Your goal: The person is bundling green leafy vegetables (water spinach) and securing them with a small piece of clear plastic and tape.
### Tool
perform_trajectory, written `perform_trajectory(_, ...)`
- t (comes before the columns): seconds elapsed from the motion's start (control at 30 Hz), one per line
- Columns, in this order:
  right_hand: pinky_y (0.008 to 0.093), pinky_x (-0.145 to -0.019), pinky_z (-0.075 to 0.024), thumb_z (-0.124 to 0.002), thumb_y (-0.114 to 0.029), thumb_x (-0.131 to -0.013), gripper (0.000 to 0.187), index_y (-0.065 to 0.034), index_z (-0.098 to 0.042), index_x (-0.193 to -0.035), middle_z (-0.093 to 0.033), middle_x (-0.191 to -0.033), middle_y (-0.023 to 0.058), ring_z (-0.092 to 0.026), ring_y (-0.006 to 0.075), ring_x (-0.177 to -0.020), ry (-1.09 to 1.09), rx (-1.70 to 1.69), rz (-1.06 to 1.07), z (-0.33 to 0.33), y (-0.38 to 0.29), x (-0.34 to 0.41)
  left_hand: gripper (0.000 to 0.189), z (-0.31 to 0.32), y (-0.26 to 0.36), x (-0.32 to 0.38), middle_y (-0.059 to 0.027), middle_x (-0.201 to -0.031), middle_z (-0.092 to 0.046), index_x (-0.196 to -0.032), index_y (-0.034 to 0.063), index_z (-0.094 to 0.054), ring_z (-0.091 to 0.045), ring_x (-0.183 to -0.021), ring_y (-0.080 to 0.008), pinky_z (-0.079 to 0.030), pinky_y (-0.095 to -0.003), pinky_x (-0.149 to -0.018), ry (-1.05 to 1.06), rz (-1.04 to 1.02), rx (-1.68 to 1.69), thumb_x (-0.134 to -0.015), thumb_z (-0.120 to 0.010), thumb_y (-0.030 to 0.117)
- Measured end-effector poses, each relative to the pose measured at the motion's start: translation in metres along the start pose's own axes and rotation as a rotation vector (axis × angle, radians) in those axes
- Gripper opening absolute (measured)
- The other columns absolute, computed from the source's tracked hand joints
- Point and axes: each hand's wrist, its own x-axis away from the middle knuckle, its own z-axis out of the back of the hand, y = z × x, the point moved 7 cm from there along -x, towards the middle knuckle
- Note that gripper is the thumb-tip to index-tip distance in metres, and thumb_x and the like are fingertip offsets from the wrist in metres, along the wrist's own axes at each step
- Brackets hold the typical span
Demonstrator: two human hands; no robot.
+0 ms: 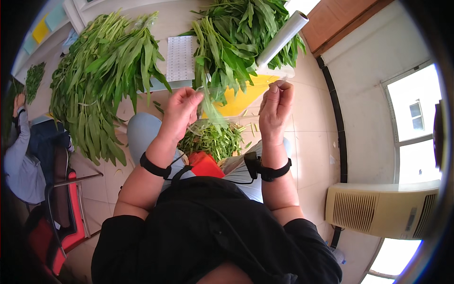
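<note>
My left hand (184, 108) and my right hand (276, 106) are raised in front of me, each pinching an edge of a clear plastic film (230, 103) stretched between them. Through the film show leaf tips and a yellow surface. Beyond my hands, leafy greens (227, 53) lie on the table at the right, and a larger heap of long-leaved greens (103, 81) hangs over the table edge at the left. Between the heaps lies a printed sheet of labels (180, 58). A roll of plastic film (282, 38) leans on the right-hand greens.
Below my hands, cut stems and leaves (216, 142) form a pile near a red object (205, 164) between my legs. Another person (25, 156) works at the far left beside a red chair (74, 213). An air-conditioning unit (376, 209) stands by the right wall.
</note>
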Motion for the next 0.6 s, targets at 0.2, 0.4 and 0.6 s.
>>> perform_trajectory(0.2, 0.0208, -0.052, -0.0361, -0.052, -0.006, -0.09, 0.005, -0.0017, -0.052, -0.092, -0.052, -0.067, 0.0002, -0.041, 0.0051, -0.059, 0.027, 0.301, 0.054, 0.01, 0.005, 0.0, 0.011, -0.001, 0.03, 0.001, 0.0057, -0.056, -0.038, -0.092, 0.0088, -0.048, -0.03, -0.043, -0.0024, -0.021, -0.0198, -0.038, 0.094, -0.207, 0.18, -0.09, -0.056, 0.017)
perform_trajectory(0.4, 0.0177, -0.043, -0.0288, -0.055, -0.01, -0.09, 0.008, -0.0017, -0.054, -0.091, -0.044, -0.057, -0.0052, -0.036, 0.0021, -0.047, 0.012, 0.312, 0.046, 0.014, 0.007, 0.0, 0.012, 0.006, 0.034, -0.001, 0.0047, -0.059, -0.04, -0.095, 0.0072, -0.047, -0.032, -0.042, -0.0021, -0.025, -0.0189, -0.037, 0.143, -0.318, 0.095, -0.091, -0.054, 0.017)
perform_trajectory(0.6, 0.0198, -0.052, -0.0363, -0.065, -0.015, -0.084, 0.018, -0.0012, -0.058, -0.093, -0.054, -0.069, -0.0013, -0.044, 0.0061, -0.056, -0.177, -0.147, -0.394, 0.002, 0.022, 0.001, 0.008, 0.004, 0.043, 0.0, -0.005, -0.077, -0.062, -0.1, 0.0073, -0.047, -0.032, -0.043, -0.0006, -0.027, -0.0157, -0.038, 0.154, -0.402, -0.089, -0.093, -0.047, 0.01)
